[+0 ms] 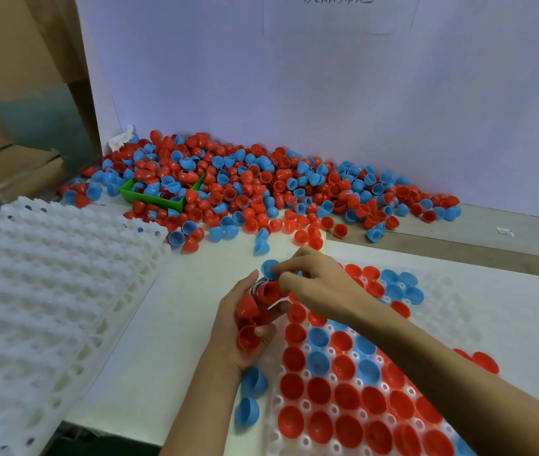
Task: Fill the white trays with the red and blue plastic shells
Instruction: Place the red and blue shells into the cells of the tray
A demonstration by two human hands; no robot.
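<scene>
Head view, left hand: the left hand (245, 327) is cupped palm-up just left of the tray being filled, fingers curled round a clutch of red shells (251, 319); the thumb presses on one red shell at the bottom of the clutch.
Head view, right hand: the right hand (314, 281) reaches across from the right, its forearm lying over the tray; its fingertips pinch a blue shell (269, 268) at the top of the left hand's clutch.
Tray being filled: a white tray (439, 311) lies at lower right on the white table (169, 324); its near and left pockets hold red and blue shells dome-up, mostly red, while its far right pockets show bare.
Loose by the tray: two blue shells (251, 394) lie on the table beside the tray's left edge, under the left wrist.
Shell pile: a broad heap of red and blue shells (261, 189) lies along the foot of the white back wall (327, 93), well apart from the hands.
Green bin: a small green bin (158, 199) sits half buried in the heap's left part, shells inside it.
Spare trays: a stack of white trays (47, 284) stands at left, its top pockets bare.
Far left: brown cardboard (14, 44) stands beyond the wall's edge.
</scene>
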